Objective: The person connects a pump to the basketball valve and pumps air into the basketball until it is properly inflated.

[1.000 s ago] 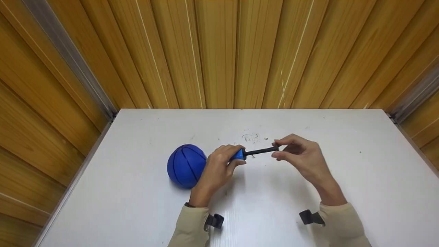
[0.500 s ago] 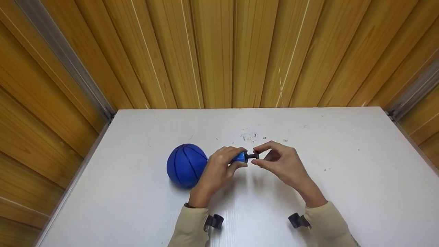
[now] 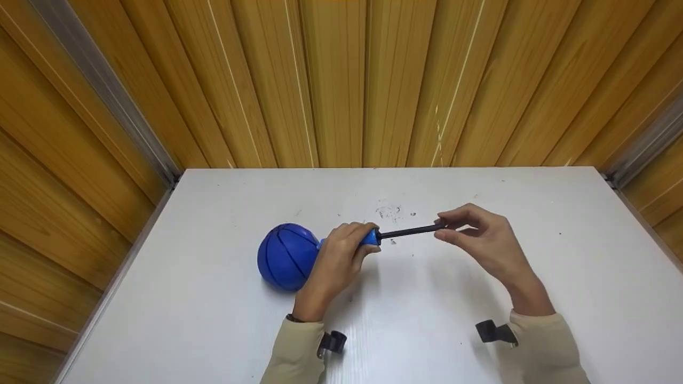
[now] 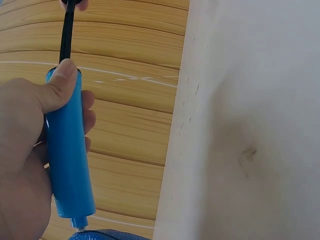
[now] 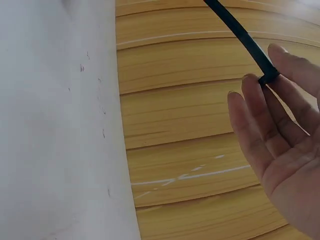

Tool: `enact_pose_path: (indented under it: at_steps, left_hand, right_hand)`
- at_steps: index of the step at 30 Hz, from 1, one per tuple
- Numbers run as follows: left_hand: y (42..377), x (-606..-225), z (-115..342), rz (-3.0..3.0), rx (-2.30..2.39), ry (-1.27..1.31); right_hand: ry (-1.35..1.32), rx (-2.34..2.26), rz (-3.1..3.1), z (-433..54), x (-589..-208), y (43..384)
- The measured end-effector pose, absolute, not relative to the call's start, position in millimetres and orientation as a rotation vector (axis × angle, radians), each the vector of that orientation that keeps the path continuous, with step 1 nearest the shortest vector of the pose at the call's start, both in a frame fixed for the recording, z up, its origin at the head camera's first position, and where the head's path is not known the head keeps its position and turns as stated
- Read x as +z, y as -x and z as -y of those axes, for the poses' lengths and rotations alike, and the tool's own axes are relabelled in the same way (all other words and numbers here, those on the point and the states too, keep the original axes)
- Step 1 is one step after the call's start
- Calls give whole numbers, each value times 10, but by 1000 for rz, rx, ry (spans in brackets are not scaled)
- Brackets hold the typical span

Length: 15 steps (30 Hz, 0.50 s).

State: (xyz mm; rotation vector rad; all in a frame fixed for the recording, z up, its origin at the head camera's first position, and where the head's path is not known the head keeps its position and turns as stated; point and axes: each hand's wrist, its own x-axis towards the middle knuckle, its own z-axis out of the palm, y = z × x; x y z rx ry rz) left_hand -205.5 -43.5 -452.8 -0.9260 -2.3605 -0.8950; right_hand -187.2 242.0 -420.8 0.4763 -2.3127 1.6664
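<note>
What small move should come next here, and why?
The right grip should probably push the rod into the pump: the rod reaches far out, the right grip pinches its end, the left grip is wrapped round the pump, and the nozzle sits right at the ball.

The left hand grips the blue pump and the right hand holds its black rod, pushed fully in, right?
Not quite: the black rod sticks far out of the blue pump, as the head view shows. The left hand does grip the pump, and the right hand holds the rod.
</note>
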Motion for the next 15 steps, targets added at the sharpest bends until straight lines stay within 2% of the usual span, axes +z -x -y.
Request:
enact_pose_path:
  at_steps: [9, 15]
  left_hand:
    - [2013, -4566, 367, 2366, -755, 943]
    - [2002, -4548, 337, 2383, -852, 976]
  right_hand:
    - [-466, 1864, 2311, -1878, -4520, 1960]
    - [-545, 1790, 2354, -1910, -4514, 1931]
